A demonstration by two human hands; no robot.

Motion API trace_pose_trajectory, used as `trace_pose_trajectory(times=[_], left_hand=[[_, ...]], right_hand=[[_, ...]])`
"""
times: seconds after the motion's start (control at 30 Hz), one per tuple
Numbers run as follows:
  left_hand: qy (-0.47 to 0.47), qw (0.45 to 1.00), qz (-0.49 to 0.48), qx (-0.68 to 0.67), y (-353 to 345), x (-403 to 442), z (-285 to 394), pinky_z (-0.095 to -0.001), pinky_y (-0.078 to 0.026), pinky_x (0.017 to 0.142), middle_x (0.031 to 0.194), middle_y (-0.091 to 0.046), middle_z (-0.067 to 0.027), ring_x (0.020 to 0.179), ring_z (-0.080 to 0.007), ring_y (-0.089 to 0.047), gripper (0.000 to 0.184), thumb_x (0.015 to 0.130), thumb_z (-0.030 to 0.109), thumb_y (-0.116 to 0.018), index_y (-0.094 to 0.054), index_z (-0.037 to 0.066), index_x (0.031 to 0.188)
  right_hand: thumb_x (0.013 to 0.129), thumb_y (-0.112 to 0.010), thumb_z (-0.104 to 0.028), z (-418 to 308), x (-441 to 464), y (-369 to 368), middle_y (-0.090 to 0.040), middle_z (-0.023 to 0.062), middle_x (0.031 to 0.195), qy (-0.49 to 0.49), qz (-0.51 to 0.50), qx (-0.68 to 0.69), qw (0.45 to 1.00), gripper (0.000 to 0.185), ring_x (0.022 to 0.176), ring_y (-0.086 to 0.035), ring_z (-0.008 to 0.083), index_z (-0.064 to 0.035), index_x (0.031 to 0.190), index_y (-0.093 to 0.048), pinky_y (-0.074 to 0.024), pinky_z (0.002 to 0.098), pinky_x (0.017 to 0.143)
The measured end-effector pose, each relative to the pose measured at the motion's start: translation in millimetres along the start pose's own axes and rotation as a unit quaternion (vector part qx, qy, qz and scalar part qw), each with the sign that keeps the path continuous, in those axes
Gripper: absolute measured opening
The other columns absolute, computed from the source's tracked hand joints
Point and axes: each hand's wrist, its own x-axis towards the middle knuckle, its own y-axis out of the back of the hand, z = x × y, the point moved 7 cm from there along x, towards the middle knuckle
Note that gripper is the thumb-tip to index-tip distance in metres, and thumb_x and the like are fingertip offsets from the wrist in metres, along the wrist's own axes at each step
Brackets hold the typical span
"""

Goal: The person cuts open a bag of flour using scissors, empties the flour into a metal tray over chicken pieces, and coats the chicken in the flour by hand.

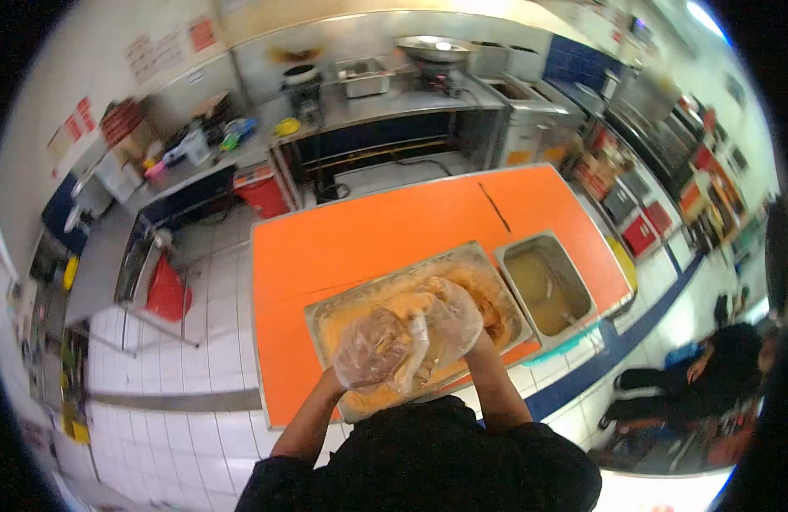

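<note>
Working low over a steel tray (387,281) with the left hand (375,344) and the right hand (455,316), both bagged in loose, clear plastic (350,358). Cannot tell clenched fingers from released ones on either side, through so much crumpled, cloudy film. Can see a pale strip (417,337) running between the hands, right beside both bags; cannot tell food from folded plastic there, nor a firm grasp from a mere touch.

Spread beneath and around the hands, all within the tray: orange-beige powder (333,328), with darker orange lumps (495,316) at the right end, just past the right hand. Set at a slant on an orange table (368,226), near the edge closest to the body.

Standing just right of the tray, on the same table: a smaller steel pan (575,270) of murky, yellowish liquid (537,286). Lying beyond both, toward the far edge: a thin dark strip (495,207).

Placed farther out, across the tiled floor (211,341): a steel counter (360,111) with a wide pan (434,49) on top, a red bucket (262,192) at left, and a seated person (709,375) in dark clothes well off to the right.
</note>
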Motion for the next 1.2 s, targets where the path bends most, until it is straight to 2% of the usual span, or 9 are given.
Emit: trace_pose_trajectory(times=[0.07, 0.17, 0.23, 0.47, 0.6, 0.67, 0.97, 1.07, 1.2], left_hand=[[-0.018, 1.000, -0.015, 0.019, -3, 6, 10, -0.0405, -0.047, 0.072, 0.090, -0.063, -0.0124, 0.080, -0.0289, -0.060, 0.025, 0.076, 0.018, -0.062, -0.060, 0.004, 0.097], [-0.017, 1.000, 0.010, 0.022, -36, -20, -15, -0.0429, -0.045, 0.079, 0.094, -0.061, -0.0137, 0.088, -0.0308, -0.057, 0.030, 0.077, 0.012, -0.061, -0.059, 0.004, 0.105], [0.294, 0.919, -0.130, -0.226, -34, -2, -2, -0.0425, -0.041, 0.084, 0.098, -0.057, -0.0128, 0.093, -0.0291, -0.053, 0.041, 0.076, 0.012, -0.061, -0.054, 0.005, 0.116], [0.215, 0.967, -0.070, -0.116, -146, -99, -166, -0.0398, -0.039, 0.086, 0.117, -0.047, -0.0116, 0.105, -0.0281, -0.046, 0.054, 0.084, 0.026, -0.059, -0.040, 0.008, 0.131], [-0.078, 0.995, 0.048, -0.048, -69, -42, -61, -0.0390, -0.048, 0.082, 0.138, -0.032, -0.0114, 0.105, -0.0230, -0.052, 0.059, 0.089, 0.046, -0.042, -0.032, 0.010, 0.135], [-0.034, 0.991, 0.023, -0.131, -96, -66, -105, -0.0379, -0.049, 0.081, 0.137, -0.033, -0.0124, 0.106, -0.0221, -0.052, 0.061, 0.088, 0.046, -0.044, -0.032, 0.009, 0.135], [0.191, 0.932, -0.206, -0.230, -152, -114, -237, -0.0350, -0.051, 0.079, 0.130, -0.042, -0.0150, 0.109, -0.0190, -0.051, 0.063, 0.087, 0.043, -0.050, -0.030, 0.007, 0.135], [0.191, 0.821, -0.065, -0.534, -80, -43, -87, -0.0370, -0.048, 0.084, 0.136, -0.035, -0.0146, 0.119, -0.0208, -0.043, 0.061, 0.090, 0.042, -0.046, -0.027, 0.008, 0.137], [0.251, 0.930, -0.190, -0.192, -119, -110, -185, -0.0367, -0.044, 0.089, 0.139, -0.030, -0.0135, 0.123, -0.0217, -0.037, 0.057, 0.092, 0.040, -0.040, -0.026, 0.007, 0.138]], right_hand=[[0.081, -0.054, -0.017, -23, -7, -7, -0.056, 0.0086, 0.102, 0.203, -0.035, -0.250, 0.946, 0.022, 0.088, -0.055, 0.0250, -0.0048, 0.099, -0.059, -0.0461, 0.0374, 0.079], [0.080, -0.053, -0.020, 8, 0, 2, -0.057, 0.0129, 0.098, 0.063, -0.040, -0.228, 0.971, 0.023, 0.085, -0.055, 0.0302, -0.0056, 0.096, -0.060, -0.0455, 0.0389, 0.078], [0.081, -0.052, -0.019, -19, -6, 7, -0.057, 0.0141, 0.099, 0.085, -0.001, -0.261, 0.962, 0.023, 0.089, -0.055, 0.0304, -0.0055, 0.097, -0.060, -0.0454, 0.0392, 0.077], [0.081, -0.058, -0.031, -57, -74, 23, -0.058, 0.0141, 0.100, 0.202, 0.166, -0.600, 0.756, 0.035, 0.087, -0.057, 0.0304, -0.0084, 0.109, -0.057, -0.0461, 0.0384, 0.075], [0.080, -0.061, -0.029, -7, -77, 25, -0.058, 0.0119, 0.101, -0.014, 0.027, -0.420, 0.907, 0.038, 0.089, -0.056, 0.0261, -0.0055, 0.110, -0.055, -0.0449, 0.0368, 0.079], [0.079, -0.062, -0.027, -19, -75, 13, -0.059, 0.0121, 0.096, 0.139, -0.020, -0.530, 0.836, 0.037, 0.083, -0.057, 0.0264, -0.0048, 0.108, -0.056, -0.0467, 0.0340, 0.073], [0.080, -0.062, -0.028, -14, -45, 4, -0.056, 0.0162, 0.091, 0.041, -0.128, -0.427, 0.894, 0.032, 0.080, -0.056, 0.0298, -0.0009, 0.097, -0.056, -0.0461, 0.0358, 0.068], [0.078, -0.064, -0.030, -33, -41, 0, -0.057, 0.0158, 0.089, -0.002, -0.105, -0.361, 0.927, 0.033, 0.079, -0.057, 0.0306, -0.0018, 0.092, -0.056, -0.0461, 0.0365, 0.068], [0.078, -0.061, -0.027, -28, -44, 0, -0.058, 0.0162, 0.071, 0.120, -0.010, -0.396, 0.910, 0.026, 0.064, -0.056, 0.0267, -0.0017, 0.081, -0.059, -0.0442, 0.0356, 0.060]])
